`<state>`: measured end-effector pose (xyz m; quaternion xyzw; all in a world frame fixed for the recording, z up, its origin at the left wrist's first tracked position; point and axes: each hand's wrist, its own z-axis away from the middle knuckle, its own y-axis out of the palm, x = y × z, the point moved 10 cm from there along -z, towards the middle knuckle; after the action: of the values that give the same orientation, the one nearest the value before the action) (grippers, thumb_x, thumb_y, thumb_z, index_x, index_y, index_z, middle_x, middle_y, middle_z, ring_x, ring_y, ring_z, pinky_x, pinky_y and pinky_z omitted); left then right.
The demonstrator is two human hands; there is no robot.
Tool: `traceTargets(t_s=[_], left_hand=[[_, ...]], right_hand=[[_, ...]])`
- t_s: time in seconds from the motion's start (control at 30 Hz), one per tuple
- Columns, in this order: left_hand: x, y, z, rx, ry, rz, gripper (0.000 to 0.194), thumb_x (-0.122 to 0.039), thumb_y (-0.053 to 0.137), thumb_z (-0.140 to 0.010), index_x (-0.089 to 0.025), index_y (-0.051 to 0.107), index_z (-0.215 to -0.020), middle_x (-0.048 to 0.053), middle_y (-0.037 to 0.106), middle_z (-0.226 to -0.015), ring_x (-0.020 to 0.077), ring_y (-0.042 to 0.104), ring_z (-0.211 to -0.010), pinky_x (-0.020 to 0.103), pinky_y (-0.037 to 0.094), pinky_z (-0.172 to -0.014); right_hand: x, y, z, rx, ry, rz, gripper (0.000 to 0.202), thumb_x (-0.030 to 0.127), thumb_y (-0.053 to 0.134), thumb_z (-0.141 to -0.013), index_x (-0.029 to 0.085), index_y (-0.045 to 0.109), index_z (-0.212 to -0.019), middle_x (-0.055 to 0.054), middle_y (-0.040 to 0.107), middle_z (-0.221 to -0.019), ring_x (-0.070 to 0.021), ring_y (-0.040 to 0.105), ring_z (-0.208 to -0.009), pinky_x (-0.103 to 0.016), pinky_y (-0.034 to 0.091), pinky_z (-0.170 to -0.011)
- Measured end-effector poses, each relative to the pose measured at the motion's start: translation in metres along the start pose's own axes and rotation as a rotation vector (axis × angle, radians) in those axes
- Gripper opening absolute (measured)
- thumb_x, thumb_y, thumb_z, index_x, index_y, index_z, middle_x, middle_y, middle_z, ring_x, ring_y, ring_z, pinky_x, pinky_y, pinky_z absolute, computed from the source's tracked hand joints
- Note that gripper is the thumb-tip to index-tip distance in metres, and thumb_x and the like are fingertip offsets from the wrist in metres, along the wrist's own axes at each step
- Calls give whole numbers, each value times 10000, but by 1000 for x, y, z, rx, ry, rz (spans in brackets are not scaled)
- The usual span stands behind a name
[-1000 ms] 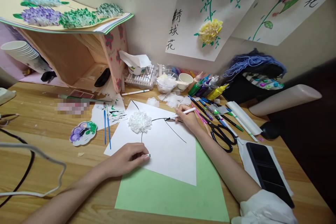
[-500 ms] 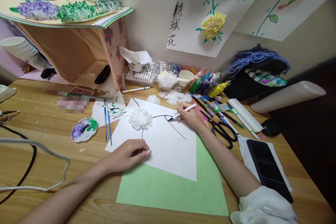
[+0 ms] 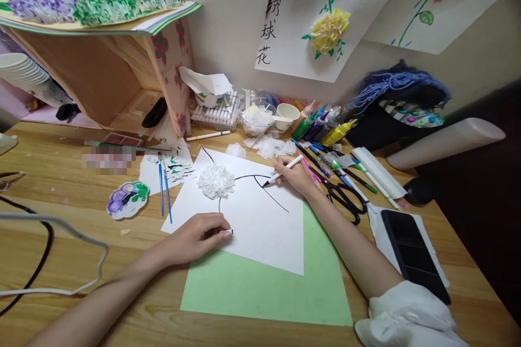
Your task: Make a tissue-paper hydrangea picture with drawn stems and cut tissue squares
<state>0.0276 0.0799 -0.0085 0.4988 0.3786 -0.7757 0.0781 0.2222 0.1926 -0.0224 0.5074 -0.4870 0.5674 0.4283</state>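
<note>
Presently one white marker (image 3: 290,166) sits gripped in my right hand (image 3: 293,178), its dark tip at a black drawn line (image 3: 279,203) on the single white sheet (image 3: 264,236). My left hand (image 3: 203,236) rests at the sheet's lower left, thumb and fingers closed on one small white piece (image 3: 228,231) with a dark end (mostly hidden, so I cannot tell what it is). One puffy white flower (image 3: 215,181) lies on the sheet, above my left hand; one green sheet (image 3: 264,295) is partly underneath. To the left I count two blue paintbrushes (image 3: 161,190) side by side and one flower-shaped palette (image 3: 129,213) with purple, green and dark paint (image 3: 142,190) in it. One pair of black-handled scissors (image 3: 341,191) lies near my right forearm (image 3: 345,238). Beyond the sheet, one clear bowl (image 3: 253,128) is heaped with white scraps (image 3: 257,115); beside it stands one paper cup (image 3: 287,115), its contents unclear to me. One clear box (image 3: 215,132) holds rows of white markers (image 3: 220,117), with one white tub (image 3: 208,101) above them.
</note>
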Motion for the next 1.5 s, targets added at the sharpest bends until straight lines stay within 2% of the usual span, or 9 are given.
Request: traceTargets(t_s=[1.33, 1.5], left_hand=[[0, 0, 0, -4, 4, 13, 323, -409, 397, -901, -166, 597, -830, 11, 575, -761, 109, 494, -676, 213, 373, -630], [0, 1, 0, -2, 3, 11, 316, -406, 400, -900, -167, 595, -829, 8, 578, -768, 107, 496, -677, 212, 373, -631]], right_hand=[[-5, -3, 1, 35, 26, 14, 360, 342, 595, -753, 196, 392, -494, 64, 419, -422, -65, 403, -343, -204, 261, -362], [9, -23, 7, -114, -35, -91, 355, 438, 569, -779, 205, 422, -554, 56, 467, -438, -71, 383, -354, -211, 240, -365]])
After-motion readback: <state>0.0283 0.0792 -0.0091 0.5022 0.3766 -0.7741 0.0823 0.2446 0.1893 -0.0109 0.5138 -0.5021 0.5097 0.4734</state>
